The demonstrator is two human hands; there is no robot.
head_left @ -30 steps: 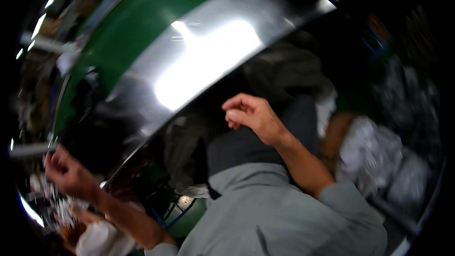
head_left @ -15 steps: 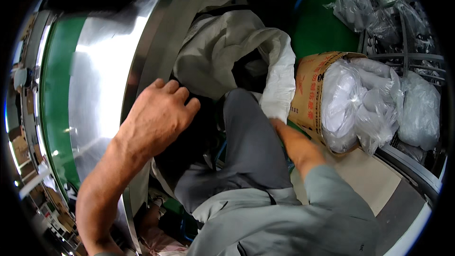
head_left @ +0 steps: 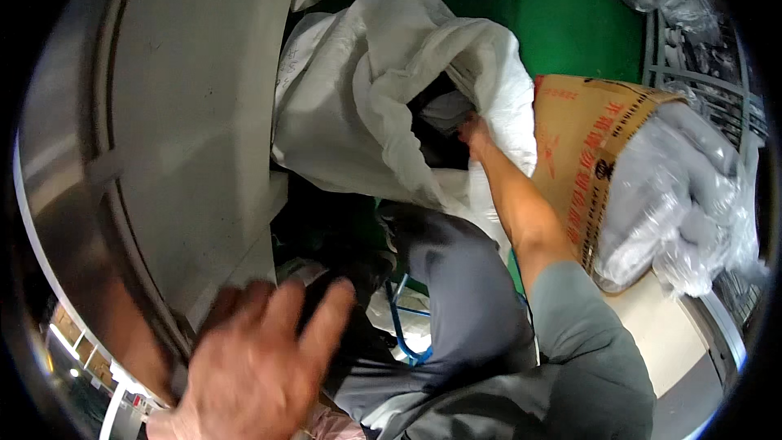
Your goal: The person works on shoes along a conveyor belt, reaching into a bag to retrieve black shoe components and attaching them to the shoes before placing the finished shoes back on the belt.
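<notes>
A large white woven sack [head_left: 326, 114] stands on the floor ahead of me with its mouth rolled open. My right hand [head_left: 472, 132] reaches over the near right side of the rim into its mouth. Dark material and a grey piece [head_left: 446, 110] lie inside, close to my fingertips; the fingers are mostly hidden, and any grip on the piece cannot be made out. At the lower left, my left hand [head_left: 257, 358] is beside the table edge, somewhat blurred, fingers apart with nothing in them.
A brown cardboard box [head_left: 570, 138], tilted, stands right of the sack, holding clear plastic bags of pale items [head_left: 652, 195]. Behind it are grey racks [head_left: 700, 77] with more bags. A table's pale side panel [head_left: 204, 90] rises at left. Blue stool legs [head_left: 399, 318] show near my knees.
My right hand has moved forward from the sack's near outer side into its mouth. The view has leaned toward the sack; my left hand now appears lower and nearer.
</notes>
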